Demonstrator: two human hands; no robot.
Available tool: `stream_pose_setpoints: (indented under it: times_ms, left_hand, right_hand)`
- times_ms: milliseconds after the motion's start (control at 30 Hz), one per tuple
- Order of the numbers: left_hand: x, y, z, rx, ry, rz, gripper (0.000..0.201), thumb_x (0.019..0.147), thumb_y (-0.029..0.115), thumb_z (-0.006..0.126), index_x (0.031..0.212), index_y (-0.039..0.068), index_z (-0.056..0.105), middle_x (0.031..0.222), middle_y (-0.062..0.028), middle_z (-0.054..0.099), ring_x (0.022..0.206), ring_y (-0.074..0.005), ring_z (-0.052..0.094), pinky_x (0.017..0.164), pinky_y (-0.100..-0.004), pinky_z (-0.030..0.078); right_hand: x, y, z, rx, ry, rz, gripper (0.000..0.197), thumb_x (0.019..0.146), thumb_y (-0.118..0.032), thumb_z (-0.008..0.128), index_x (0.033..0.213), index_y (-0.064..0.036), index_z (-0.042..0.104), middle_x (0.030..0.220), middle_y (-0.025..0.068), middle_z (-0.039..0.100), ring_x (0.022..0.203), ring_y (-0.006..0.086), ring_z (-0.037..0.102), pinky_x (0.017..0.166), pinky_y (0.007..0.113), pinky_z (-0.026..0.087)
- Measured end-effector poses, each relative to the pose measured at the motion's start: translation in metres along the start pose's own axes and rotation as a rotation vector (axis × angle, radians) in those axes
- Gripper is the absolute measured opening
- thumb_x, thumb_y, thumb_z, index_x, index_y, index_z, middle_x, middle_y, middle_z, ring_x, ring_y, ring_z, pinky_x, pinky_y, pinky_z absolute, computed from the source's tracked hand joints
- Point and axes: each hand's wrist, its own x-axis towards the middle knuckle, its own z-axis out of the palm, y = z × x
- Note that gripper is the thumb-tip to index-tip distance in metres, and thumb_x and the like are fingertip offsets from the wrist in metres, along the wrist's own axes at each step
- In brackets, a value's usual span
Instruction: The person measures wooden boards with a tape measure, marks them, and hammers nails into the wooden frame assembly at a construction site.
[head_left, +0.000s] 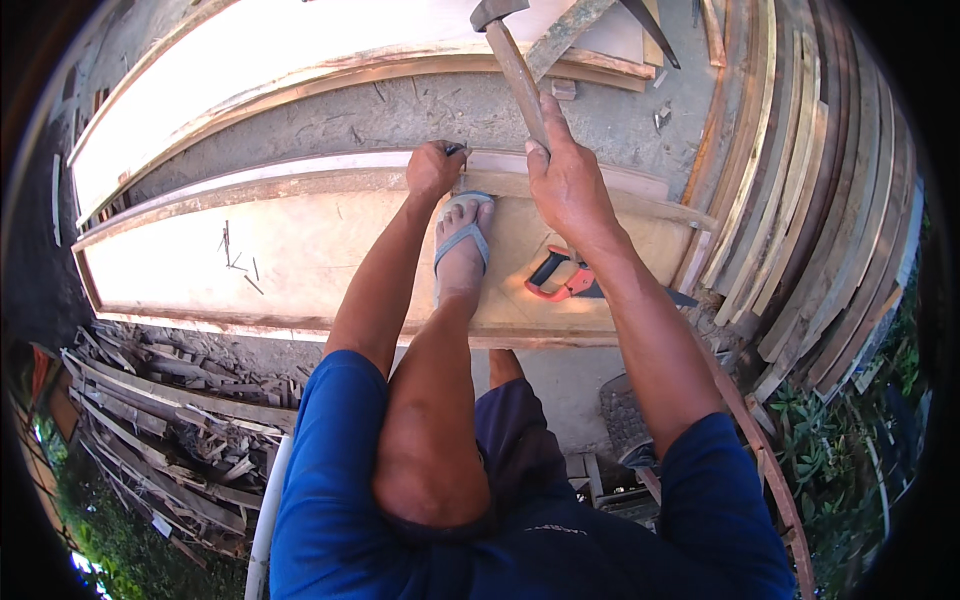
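"How far along, judging by the lie of things?"

"Seemingly partway. Showing edging strips [300, 188] along the sides of a long wooden panel [300, 240] spanning the middle of the frame; probably leaving some fastening along its upper edge. Showing loose nail-like pieces [254, 284] at centre left, apparently unused."

"Holding what?"

"Gripping a raised hammer [516, 78] with the right hand [572, 180], upper centre. Pinching a small dark object [455, 149] with the left hand [434, 170] at the panel's upper edge; not making out its kind. Planting a sandalled foot [463, 225] on the panel, near frame centre."

"Reading any brands or writing?"

"Seeing tiny pale lettering [557, 529] on the blue shirt [330, 430], lower centre, too small for reading; finding no legible brand or label."
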Motion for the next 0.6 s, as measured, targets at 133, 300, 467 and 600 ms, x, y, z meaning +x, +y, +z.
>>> stream_pose_setpoints:
  times_ms: [133,300,467,600]
  left_hand:
    - [-0.004,-0.026,-0.013,-0.278,0.238,-0.076,0.035,0.082,0.022,0.071,0.108,-0.001,0.075,0.097,-0.0141,0.077,0.088,-0.0211,0.072,0.081,-0.0340,0.054]
    - [-0.027,-0.051,-0.043,-0.713,0.473,-0.218,0.032,0.085,0.024,0.070,0.101,-0.003,0.074,0.089,-0.0114,0.075,0.086,-0.0191,0.069,0.079,-0.0330,0.052]
    - [-0.033,-0.007,-0.028,0.159,0.286,0.198,0.037,0.090,0.042,0.068,0.107,0.010,0.077,0.111,-0.0134,0.074,0.101,-0.0347,0.071,0.086,-0.0432,0.055]
    - [-0.019,0.005,-0.011,0.417,-0.039,0.109,0.035,0.091,0.043,0.065,0.109,0.015,0.078,0.109,-0.0141,0.074,0.101,-0.0354,0.071,0.088,-0.0448,0.056]
  right_hand:
    - [0.003,0.029,0.014,-0.254,-0.427,0.197,0.063,0.100,-0.018,0.053,0.159,-0.0090,0.031,0.125,0.0309,0.064,0.119,0.0454,0.062,0.101,0.049,0.046]
    - [0.006,0.063,-0.002,-0.236,-0.033,-0.106,0.063,0.101,-0.021,0.054,0.158,-0.0095,0.033,0.114,0.0250,0.070,0.090,0.0335,0.070,0.083,0.042,0.054]
    - [0.031,-0.001,-0.045,-0.095,0.076,-0.117,0.064,0.099,-0.027,0.055,0.156,-0.0054,0.035,0.132,0.0313,0.061,0.124,0.0466,0.058,0.107,0.046,0.045]
    - [0.037,-0.011,-0.034,-0.111,-0.013,-0.092,0.062,0.100,-0.026,0.055,0.156,-0.0090,0.037,0.133,0.0302,0.060,0.128,0.0456,0.056,0.109,0.045,0.044]
